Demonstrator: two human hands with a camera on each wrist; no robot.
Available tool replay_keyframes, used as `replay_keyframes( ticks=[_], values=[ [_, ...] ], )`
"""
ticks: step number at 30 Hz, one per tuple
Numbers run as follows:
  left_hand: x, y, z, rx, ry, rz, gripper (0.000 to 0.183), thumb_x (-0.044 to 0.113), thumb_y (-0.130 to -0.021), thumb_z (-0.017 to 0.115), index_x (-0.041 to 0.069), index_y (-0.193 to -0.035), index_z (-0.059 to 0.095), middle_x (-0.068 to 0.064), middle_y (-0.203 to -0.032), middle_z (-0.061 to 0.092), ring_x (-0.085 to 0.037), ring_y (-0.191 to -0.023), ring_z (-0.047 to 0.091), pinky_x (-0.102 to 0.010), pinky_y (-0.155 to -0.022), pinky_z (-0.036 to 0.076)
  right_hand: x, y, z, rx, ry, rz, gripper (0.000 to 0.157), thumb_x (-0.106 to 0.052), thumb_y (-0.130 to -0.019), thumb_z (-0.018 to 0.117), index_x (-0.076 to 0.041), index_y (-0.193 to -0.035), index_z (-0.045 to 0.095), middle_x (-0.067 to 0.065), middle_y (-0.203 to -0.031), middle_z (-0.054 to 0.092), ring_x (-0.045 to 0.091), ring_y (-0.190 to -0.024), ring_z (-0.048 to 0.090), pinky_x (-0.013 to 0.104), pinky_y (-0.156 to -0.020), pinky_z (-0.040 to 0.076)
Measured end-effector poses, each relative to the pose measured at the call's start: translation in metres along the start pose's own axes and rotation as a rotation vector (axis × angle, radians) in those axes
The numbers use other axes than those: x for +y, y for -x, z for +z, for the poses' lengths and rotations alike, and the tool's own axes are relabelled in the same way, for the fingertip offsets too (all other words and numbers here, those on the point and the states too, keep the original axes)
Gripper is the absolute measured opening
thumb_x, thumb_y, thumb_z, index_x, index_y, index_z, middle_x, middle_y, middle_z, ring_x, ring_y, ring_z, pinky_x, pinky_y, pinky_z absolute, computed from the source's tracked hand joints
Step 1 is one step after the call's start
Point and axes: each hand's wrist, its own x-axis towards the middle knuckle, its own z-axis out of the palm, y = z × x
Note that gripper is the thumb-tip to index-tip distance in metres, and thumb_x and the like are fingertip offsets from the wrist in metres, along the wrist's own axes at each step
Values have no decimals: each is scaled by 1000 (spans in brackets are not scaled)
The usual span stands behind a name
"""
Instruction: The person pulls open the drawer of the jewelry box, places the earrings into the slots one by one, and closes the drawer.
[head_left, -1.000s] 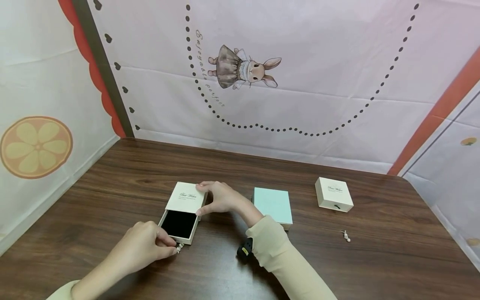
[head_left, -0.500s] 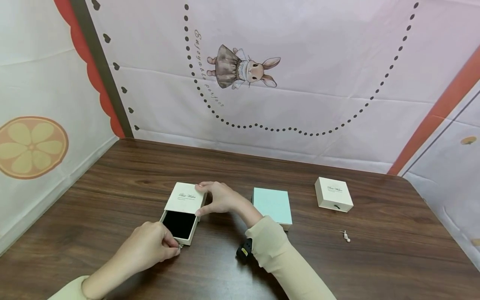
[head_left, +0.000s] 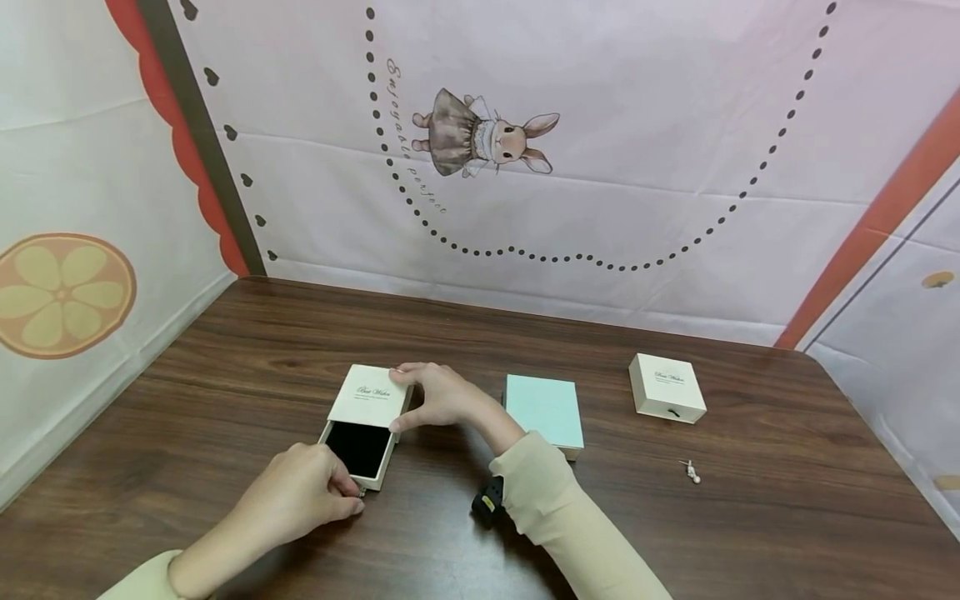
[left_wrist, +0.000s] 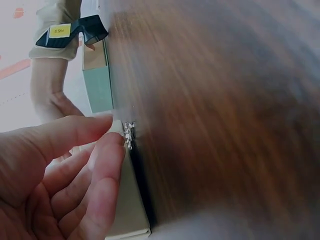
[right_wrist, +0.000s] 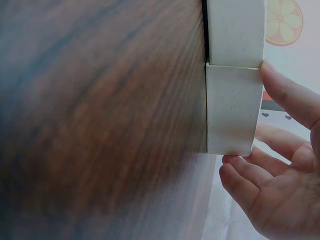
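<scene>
A cream drawer-style jewellery box stands at the left of the table with its black-lined drawer pulled out toward the person. The right hand grips the box's sleeve, thumb at its near corner and fingers round the far end, as the right wrist view shows. At the drawer's front edge is the left hand. Between its thumb and forefinger it pinches a small sparkling silvery piece of jewellery, mostly covered by the fingers in the head view.
Beside the right forearm sits a pale turquoise box. Another cream box, closed, stands farther right. In front of that lies a small pearl-tipped earring. A printed cloth hangs behind the table.
The left hand has shifted slightly right along the drawer front, and its fingers now hide more of the silvery piece. The right hand stays on the box.
</scene>
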Motion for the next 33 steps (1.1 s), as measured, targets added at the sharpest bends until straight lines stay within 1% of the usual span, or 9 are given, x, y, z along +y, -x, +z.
replay_keyframes(
  ticks=[5,9,12,15,18,22,25,27,33],
  values=[
    [0,-1,1,13,-9,14,17,16,-64,77,26,-56,66,19,-53,56,1,-47,40,-18,-44,34,1,-1,0,-5,6,2,74,-30,-74,75,-12,-136,40,5,-144,35,22,-134,30,36,-107,29],
    [-2,1,0,21,-22,31,19,13,-64,73,26,-55,62,20,-50,52,2,-46,40,-18,-45,34,1,-2,0,2,10,-3,74,-30,-73,75,-12,-136,40,5,-144,36,22,-133,31,36,-107,28],
    [-5,4,-1,37,-38,50,20,12,-64,69,26,-55,57,20,-49,49,3,-45,38,-18,-46,33,0,-2,0,10,16,-5,74,-30,-73,75,-11,-135,41,5,-143,37,22,-133,32,35,-107,28],
    [-8,6,-2,58,-56,73,21,12,-64,66,25,-57,52,18,-50,45,3,-46,36,-18,-46,31,0,-2,0,6,17,14,74,-31,-72,75,-13,-136,41,3,-144,36,22,-133,31,35,-107,29],
    [-10,8,-5,58,-51,78,21,12,-66,65,24,-60,48,17,-51,43,3,-46,34,-17,-45,30,0,-3,0,0,19,30,75,-31,-73,75,-14,-136,40,2,-144,35,21,-133,31,35,-106,29],
    [-11,9,-11,23,18,73,18,13,-69,64,22,-63,49,17,-51,45,3,-45,35,-18,-43,30,-1,-2,0,-5,29,35,75,-32,-73,75,-14,-136,40,2,-145,35,22,-133,31,35,-107,29],
    [-11,8,-16,9,82,68,15,14,-72,65,20,-65,53,17,-53,51,3,-45,38,-18,-42,33,-1,-2,0,-10,27,40,75,-32,-73,75,-15,-137,39,1,-145,35,22,-134,30,35,-107,29],
    [-11,7,-19,15,111,70,14,15,-73,66,20,-67,55,17,-55,54,4,-47,40,-18,-43,34,-1,-2,0,-14,28,39,75,-32,-73,74,-15,-137,39,1,-145,34,22,-134,30,35,-107,29],
    [-15,3,-24,32,196,105,5,13,-76,66,18,-75,64,13,-61,60,4,-51,48,-19,-46,39,0,-2,1,-20,30,36,76,-33,-74,74,-15,-138,37,2,-146,33,22,-134,29,36,-107,29]
  ],
)
